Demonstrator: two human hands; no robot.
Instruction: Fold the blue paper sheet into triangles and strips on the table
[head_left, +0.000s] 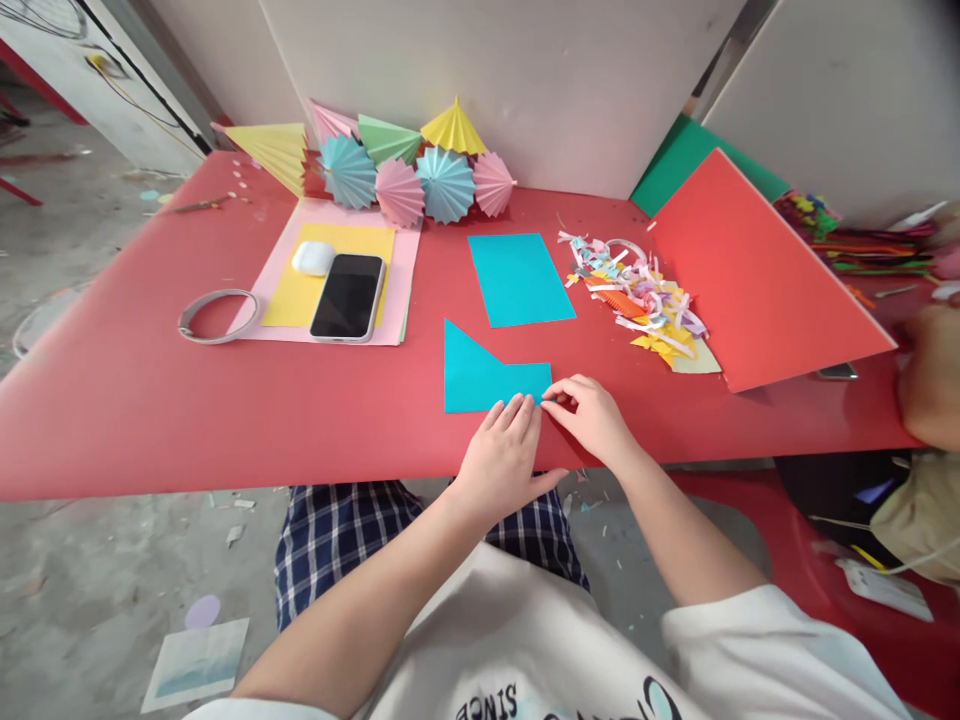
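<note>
Just below the flat blue sheet, near the front edge of the red table: folded blue paper, lying flat, one corner folded into a slant. Left hand palm down, fingers stretched out and pressing on the paper's lower right edge, gripping nothing. Right hand touching the left, thumb and forefinger pinched on the paper's right corner. Left of the flat blue sheet: phone face up on a yellow sheet over a pink sheet, white earbud case just beside the phone, tape ring further left. Behind the flat blue sheet: row of paper fans against the wall. Right of it: pile of paper scraps, then a red card propped at a tilt. Far right of it, at the frame edge: another person's hand, blurred, open or closed cannot tell.
</note>
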